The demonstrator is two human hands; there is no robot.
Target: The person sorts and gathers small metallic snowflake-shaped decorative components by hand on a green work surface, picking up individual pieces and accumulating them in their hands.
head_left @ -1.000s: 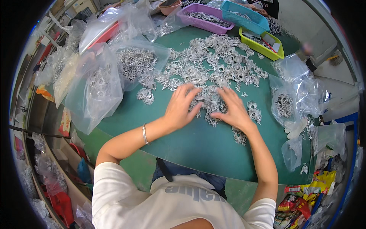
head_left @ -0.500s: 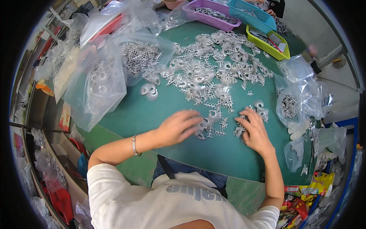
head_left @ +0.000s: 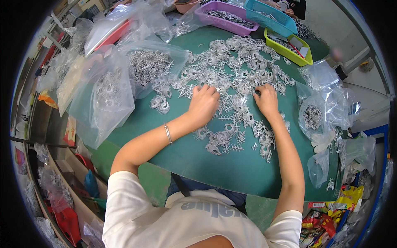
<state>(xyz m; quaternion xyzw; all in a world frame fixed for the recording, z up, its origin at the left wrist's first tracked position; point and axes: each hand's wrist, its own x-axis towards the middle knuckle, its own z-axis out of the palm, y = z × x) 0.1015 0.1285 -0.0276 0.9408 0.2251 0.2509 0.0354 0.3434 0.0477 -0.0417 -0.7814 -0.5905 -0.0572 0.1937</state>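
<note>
A big scatter of small grey plastic parts, shaped like round fans on sprues, covers the green table. My left hand lies knuckles up on the near edge of the pile, fingers curled over some parts. My right hand rests palm down on the parts a little to the right, fingers bent. Whether either hand grips a part is hidden. A smaller group of the same parts sits nearer to me, between my forearms. A thin bracelet is on my left wrist.
Clear plastic bags of parts lie at the left, more bags at the right. Purple, blue and yellow-green trays stand at the far edge. Another person's hands show at the top. Clutter fills the floor on both sides.
Both hands have moved away from me, from the near group of parts up into the main pile. The near group now lies uncovered between my forearms.
</note>
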